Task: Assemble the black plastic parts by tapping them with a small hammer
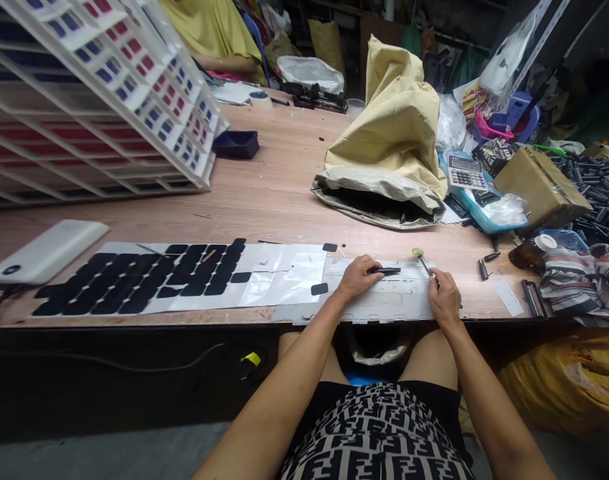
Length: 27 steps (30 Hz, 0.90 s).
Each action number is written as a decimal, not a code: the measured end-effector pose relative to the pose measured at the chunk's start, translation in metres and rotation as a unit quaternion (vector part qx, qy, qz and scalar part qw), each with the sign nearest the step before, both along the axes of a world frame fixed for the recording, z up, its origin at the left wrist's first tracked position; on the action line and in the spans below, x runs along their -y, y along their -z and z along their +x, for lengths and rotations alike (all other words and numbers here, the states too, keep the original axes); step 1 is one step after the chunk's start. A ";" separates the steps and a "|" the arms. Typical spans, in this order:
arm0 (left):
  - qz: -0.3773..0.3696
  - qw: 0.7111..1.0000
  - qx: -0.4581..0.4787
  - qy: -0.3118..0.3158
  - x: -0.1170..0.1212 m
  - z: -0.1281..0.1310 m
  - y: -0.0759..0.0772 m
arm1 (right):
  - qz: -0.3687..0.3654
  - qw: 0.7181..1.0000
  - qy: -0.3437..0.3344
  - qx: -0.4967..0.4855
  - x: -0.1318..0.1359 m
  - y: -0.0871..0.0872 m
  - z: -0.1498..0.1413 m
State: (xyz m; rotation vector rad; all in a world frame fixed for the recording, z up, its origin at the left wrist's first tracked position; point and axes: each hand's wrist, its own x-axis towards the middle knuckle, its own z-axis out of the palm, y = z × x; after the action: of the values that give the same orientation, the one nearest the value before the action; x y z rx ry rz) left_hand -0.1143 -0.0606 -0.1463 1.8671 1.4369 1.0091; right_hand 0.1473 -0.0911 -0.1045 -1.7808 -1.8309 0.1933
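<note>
My left hand (356, 278) rests at the near table edge, its fingers closed on a slim black piece (390, 271) that points right. In my right hand (443, 296) is a thin-handled tool (424, 263) with a round yellow-green head, tilted up and left. Both hands are over a grey sheet (384, 308) at the table's near edge. To its left, a white sheet (289, 273) carries rows of black rounded patches (119, 277). Two more dark patches lie near its right end, one of them a black patch (319, 289) close to my left wrist.
A white crate (204, 177) stands at the left, with a white box (49, 250) before it. An open beige sack (384, 143) lies beyond my hands. Rightward are a calculator (466, 173), a cardboard box (539, 187) and a brown jar (529, 253). Another person's yellow top (209, 30) shows behind.
</note>
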 end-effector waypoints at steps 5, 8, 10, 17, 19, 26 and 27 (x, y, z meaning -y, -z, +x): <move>0.001 1.000 -0.012 0.012 0.002 0.000 -0.001 | 0.005 0.988 0.075 0.133 -0.032 0.006 0.018; 0.002 1.000 -0.024 0.016 0.002 0.000 0.000 | 0.007 0.978 0.087 0.189 -0.037 0.009 0.016; 0.003 0.999 -0.038 0.022 0.002 -0.001 -0.001 | 0.008 0.973 0.087 0.211 -0.037 0.010 0.013; 0.062 0.993 -0.028 0.095 0.055 0.010 -0.020 | 0.010 0.969 0.086 0.232 -0.034 0.012 0.012; 0.064 0.988 0.002 0.138 0.091 0.018 -0.020 | 0.014 0.969 0.089 0.231 -0.034 0.013 0.012; -0.110 0.986 -0.033 0.119 0.163 0.046 0.039 | 0.017 0.969 0.095 0.230 -0.034 0.015 0.012; -0.149 0.982 -0.059 0.098 0.163 0.048 0.045 | 0.017 0.969 0.095 0.229 -0.034 0.015 0.012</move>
State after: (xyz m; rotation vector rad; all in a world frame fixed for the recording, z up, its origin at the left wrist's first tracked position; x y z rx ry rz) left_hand -0.0663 -0.2236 -0.1914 1.8261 1.3530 0.5629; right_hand 0.1594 -0.0568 -0.1199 -2.0889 -1.9292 -0.3510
